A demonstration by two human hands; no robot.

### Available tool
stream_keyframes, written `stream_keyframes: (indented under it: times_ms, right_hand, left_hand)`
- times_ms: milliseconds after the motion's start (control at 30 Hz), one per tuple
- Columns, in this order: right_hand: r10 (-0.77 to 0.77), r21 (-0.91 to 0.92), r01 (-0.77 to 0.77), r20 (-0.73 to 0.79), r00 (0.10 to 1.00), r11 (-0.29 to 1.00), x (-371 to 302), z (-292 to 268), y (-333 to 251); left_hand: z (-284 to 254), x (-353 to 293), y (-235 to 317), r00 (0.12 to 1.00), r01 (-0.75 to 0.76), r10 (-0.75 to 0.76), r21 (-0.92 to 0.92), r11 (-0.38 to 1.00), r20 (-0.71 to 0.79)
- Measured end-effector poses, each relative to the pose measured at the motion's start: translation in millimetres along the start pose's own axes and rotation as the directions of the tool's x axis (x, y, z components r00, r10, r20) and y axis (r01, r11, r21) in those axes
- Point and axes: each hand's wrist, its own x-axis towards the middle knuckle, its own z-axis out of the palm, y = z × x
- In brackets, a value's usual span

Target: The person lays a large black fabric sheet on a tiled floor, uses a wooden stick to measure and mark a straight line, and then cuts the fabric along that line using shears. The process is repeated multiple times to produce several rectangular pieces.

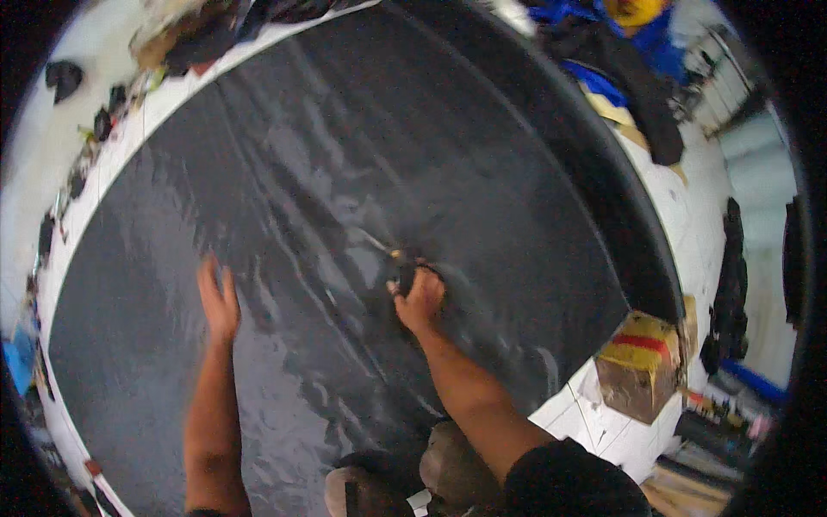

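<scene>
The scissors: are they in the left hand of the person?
No, the right hand holds the scissors, while the left hand is open, over the black sheet.

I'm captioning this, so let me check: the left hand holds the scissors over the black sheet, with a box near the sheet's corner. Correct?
No: the head view shows the right hand holding the scissors, not the left hand. The black sheet and box are as you said.

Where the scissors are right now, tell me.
In the head view, the scissors are in the right hand, near the picture's centre, over the black sheet, blades pointing up and left.
</scene>
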Motion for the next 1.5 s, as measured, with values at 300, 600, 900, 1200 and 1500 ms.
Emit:
stream_keyframes:
  times_ms: [300,600,900,1200,1500]
  right_hand:
    - [0.145,0.088,-0.192,0.378,0.914,0.978,-222.5,-217.1,195.7]
    - [0.661,0.074,-0.729,0.366,0.655,0.681,-509.4,-364.4,338.8]
    - [0.223,-0.459,0.215,0.725,0.651,0.862,-468.8,-284.5,403.2]
    - [-0.449,-0.008,0.51,0.465,0.763,0.86,-334.0,-205.6,212.0]
    - [0.171,-0.227,-0.042,0.587,0.791,0.973,-298.1,-202.4,153.5]
  left_hand:
    - [-223.1,-490.9,50.3,0.629,0.419,-0.585,0.411,0.81,0.511]
    - [-205.2,-634.3,125.6,0.701,0.573,-0.616,0.23,0.786,0.36]
    - [-267.6,-699.6,115.8,0.715,0.656,-0.699,-0.324,0.682,-0.023]
    - [-252.2,-640.7,247.9,0.964,0.213,-0.246,0.265,0.94,0.099]
    - [-322.3,-639.0,323.1,0.837,0.255,-0.341,0.244,0.935,0.429]
